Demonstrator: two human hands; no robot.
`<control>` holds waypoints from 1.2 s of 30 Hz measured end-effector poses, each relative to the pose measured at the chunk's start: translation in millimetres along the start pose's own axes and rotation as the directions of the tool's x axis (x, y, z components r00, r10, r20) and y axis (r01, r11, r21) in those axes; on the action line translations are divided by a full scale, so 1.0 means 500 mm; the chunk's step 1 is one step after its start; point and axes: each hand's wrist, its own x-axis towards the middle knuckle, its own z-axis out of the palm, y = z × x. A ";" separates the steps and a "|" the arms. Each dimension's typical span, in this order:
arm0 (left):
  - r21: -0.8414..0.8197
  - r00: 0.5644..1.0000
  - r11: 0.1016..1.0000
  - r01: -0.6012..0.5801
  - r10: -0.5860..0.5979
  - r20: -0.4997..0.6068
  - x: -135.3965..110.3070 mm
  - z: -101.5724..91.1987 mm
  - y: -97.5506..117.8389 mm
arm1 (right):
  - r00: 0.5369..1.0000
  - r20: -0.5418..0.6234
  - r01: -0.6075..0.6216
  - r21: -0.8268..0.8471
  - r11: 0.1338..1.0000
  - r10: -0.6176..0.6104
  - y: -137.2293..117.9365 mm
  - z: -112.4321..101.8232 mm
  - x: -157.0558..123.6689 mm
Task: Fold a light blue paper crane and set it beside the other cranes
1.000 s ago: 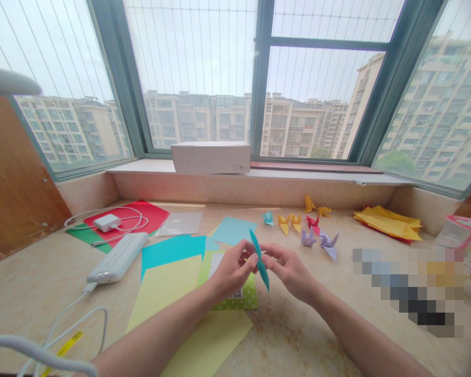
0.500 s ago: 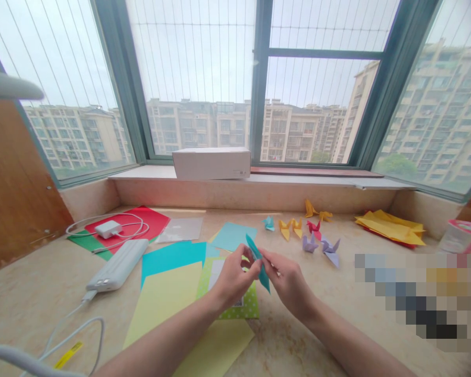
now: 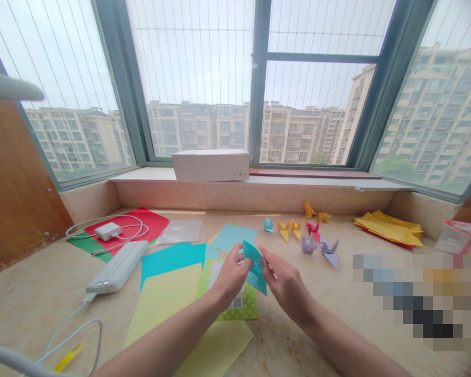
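Note:
A folded piece of teal origami paper (image 3: 256,271) is held up between both hands over the counter. My left hand (image 3: 232,272) pinches its left side, thumb across the near face. On the right edge, the fingers of my right hand (image 3: 282,273) are closed on the same paper; their tips are partly hidden. Beneath lies a green polka-dot packet (image 3: 239,312) with a printed code. Beyond the hands stand folded paper birds: a teal one (image 3: 268,224), a red one (image 3: 313,229), purple ones (image 3: 329,251) and several yellow ones (image 3: 284,230).
Yellow sheets (image 3: 168,298), blue sheets (image 3: 172,261) and a light blue sheet (image 3: 235,237) spread leftward. A white power bank (image 3: 118,267) with cables and a charger (image 3: 108,230) lies farther left. Yellow paper (image 3: 388,228) is stacked right; a white box (image 3: 211,165) sits on the sill.
The teal paper has turned from nearly edge-on so that its broad face shows. Both hands still grip it, with the fingers slightly shifted.

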 end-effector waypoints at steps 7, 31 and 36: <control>0.105 0.989 0.984 -0.144 0.139 0.053 -0.005 -0.003 -0.004 | 0.990 0.088 -0.106 -0.030 0.994 0.108 -0.005 0.006 0.003; 0.231 0.971 0.952 -0.202 0.226 -0.082 -0.012 0.007 -0.009 | 0.990 0.003 -0.138 -0.035 0.990 0.138 -0.007 -0.021 0.006; -0.006 0.987 0.989 -0.150 0.149 -0.062 -0.009 0.003 0.001 | 0.997 -0.012 -0.078 0.119 0.990 0.080 0.012 -0.028 0.005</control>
